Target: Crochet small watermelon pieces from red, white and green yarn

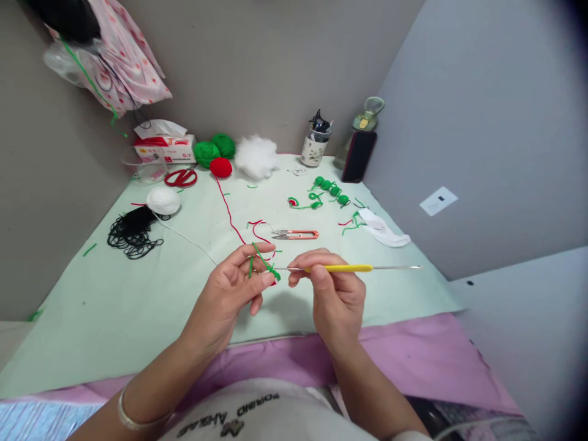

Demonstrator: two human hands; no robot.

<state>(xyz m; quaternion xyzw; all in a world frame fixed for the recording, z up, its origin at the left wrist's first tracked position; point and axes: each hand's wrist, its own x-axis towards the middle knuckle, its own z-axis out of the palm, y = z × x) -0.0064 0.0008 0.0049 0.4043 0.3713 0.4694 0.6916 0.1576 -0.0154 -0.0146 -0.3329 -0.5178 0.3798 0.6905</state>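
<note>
Between the thumb and fingers of my left hand [239, 285] is a small crochet piece [276, 276], green with a bit of red at its lower edge. Green yarn [263, 256] runs from it up over my left forefinger. My right hand [337, 291] grips a crochet hook [349, 268] by its yellow handle, held level like a pencil. The hook's thin left end meets the green piece; its other metal end points right. Just beyond my hands lie orange-handled thread snips [296, 234] and a loop of red and white yarn [263, 231].
Red [221, 167], white [164, 200] and green yarn balls [206, 154] stand at the back left, near red scissors [180, 178], black yarn [134, 233] and stuffing [256, 157]. Small green crochet pieces [326, 185], a pen cup [315, 147], a phone [359, 157] and white cloth [383, 229] are on the right.
</note>
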